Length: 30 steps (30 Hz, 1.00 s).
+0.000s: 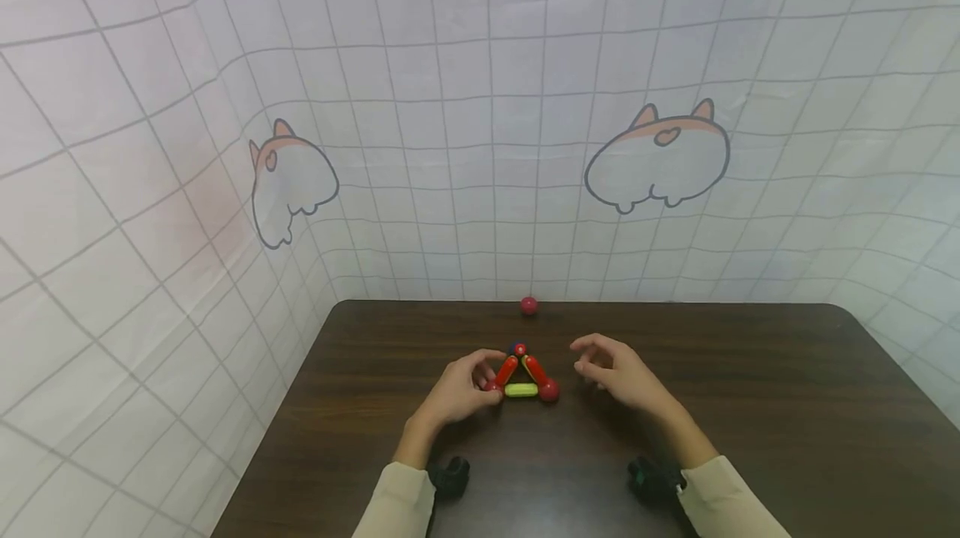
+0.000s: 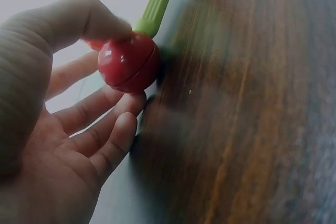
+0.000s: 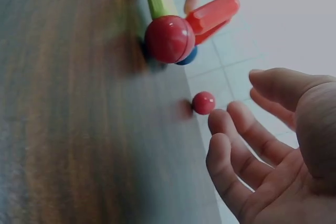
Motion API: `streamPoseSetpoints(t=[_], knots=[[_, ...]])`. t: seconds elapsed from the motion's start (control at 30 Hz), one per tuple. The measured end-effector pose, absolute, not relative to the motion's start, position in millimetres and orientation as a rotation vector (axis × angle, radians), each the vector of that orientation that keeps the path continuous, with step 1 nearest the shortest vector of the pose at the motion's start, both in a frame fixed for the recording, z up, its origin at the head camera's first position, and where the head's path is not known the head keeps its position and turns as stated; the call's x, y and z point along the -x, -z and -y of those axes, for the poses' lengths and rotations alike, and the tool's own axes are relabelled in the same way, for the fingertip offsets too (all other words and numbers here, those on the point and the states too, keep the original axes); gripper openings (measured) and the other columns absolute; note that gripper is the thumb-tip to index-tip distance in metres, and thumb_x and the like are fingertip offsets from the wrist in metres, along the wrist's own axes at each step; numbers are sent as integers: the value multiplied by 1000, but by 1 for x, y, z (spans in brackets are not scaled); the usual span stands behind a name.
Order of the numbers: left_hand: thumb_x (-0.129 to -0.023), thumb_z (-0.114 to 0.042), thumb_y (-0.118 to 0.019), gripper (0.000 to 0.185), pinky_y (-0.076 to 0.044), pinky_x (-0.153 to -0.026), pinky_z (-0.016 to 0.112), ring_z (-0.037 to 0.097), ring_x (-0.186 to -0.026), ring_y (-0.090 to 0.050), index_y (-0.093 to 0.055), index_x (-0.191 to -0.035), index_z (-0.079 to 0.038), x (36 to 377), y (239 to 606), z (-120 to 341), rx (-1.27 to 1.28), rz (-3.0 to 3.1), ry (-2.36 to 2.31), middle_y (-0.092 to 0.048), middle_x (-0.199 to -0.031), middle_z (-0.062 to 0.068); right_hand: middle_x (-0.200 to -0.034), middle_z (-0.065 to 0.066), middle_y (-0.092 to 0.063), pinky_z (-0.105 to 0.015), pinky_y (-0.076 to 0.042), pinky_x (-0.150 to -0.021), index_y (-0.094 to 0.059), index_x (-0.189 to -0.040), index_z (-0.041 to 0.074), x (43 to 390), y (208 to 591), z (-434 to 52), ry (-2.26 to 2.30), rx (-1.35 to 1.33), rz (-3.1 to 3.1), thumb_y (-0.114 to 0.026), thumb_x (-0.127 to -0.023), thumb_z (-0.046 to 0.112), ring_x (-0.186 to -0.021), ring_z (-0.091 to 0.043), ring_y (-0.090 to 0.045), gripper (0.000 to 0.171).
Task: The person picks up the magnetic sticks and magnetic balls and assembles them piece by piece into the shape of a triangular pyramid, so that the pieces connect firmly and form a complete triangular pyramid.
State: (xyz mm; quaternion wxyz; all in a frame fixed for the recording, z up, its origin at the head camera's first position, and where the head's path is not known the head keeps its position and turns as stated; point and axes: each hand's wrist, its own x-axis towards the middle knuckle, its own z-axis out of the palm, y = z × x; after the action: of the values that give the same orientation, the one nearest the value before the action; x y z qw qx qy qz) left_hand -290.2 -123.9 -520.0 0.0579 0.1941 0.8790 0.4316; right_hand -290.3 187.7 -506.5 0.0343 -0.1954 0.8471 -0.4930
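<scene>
A small triangle of toy rods lies flat on the dark wooden table (image 1: 750, 413): a green rod (image 1: 521, 390) at the near side, two red rods (image 1: 507, 370) meeting at a blue ball (image 1: 517, 349), and a red ball (image 1: 549, 390) at the right corner. My left hand (image 1: 486, 373) pinches the left corner's red ball (image 2: 128, 62), thumb (image 2: 79, 19) on top and fingers under it. My right hand (image 1: 592, 361) hovers just right of the triangle, fingers loosely curved and holding nothing. A loose red ball (image 1: 528, 306) rests near the table's far edge.
A white grid-patterned cloth with cat drawings (image 1: 656, 156) hangs behind and to the left of the table. Black wrist mounts (image 1: 448, 475) sit on both forearms. The right wrist view shows the loose red ball (image 3: 203, 103) beyond the triangle's right red ball (image 3: 169, 39).
</scene>
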Motion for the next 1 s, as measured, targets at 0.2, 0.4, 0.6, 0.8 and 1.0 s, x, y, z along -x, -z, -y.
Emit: streamPoseSetpoints(t=[0.2,0.4,0.6,0.8,1.0], knots=[[-85,-21,-84,60,-49,-71,28,16,-87,-59,-60,-140,-18,290,520,126,-587,-2646,-1311,-66,-105,1,-102,-12,-67,-40,-57,-68,-61,-130,5,303,504,-188,1601,600,-2558,-67,-100,18,-84,-38,-67,34],[-84,-20,-85,59,-49,-69,29,15,-86,-58,-61,-139,-19,293,520,128,-601,-2657,-1310,-66,-108,2,-104,-16,-67,-41,-57,-69,-61,-129,3,327,499,-184,1618,603,-2526,-68,-99,17,-85,-36,-66,34],[-84,-17,-84,52,-48,-62,26,13,-77,-57,-65,-133,-23,293,520,131,-581,-2644,-1299,-68,-111,1,-114,-17,-67,-36,-56,-70,-62,-132,7,351,490,-178,1537,585,-2532,-68,-99,19,-86,-27,-68,35],[-85,-18,-83,50,-46,-60,28,15,-75,-55,-67,-132,-20,291,516,135,-562,-2634,-1277,-65,-95,2,-133,-21,-61,-36,-57,-75,-56,-141,6,371,483,-168,1437,510,-2516,-67,-100,22,-98,-29,-69,46],[-84,-18,-84,50,-45,-59,28,16,-73,-53,-67,-131,-19,291,516,138,-550,-2621,-1263,-60,-86,1,-143,-24,-55,-42,-58,-81,-53,-145,10,389,482,-157,1408,474,-2480,-68,-99,23,-106,-32,-68,51]])
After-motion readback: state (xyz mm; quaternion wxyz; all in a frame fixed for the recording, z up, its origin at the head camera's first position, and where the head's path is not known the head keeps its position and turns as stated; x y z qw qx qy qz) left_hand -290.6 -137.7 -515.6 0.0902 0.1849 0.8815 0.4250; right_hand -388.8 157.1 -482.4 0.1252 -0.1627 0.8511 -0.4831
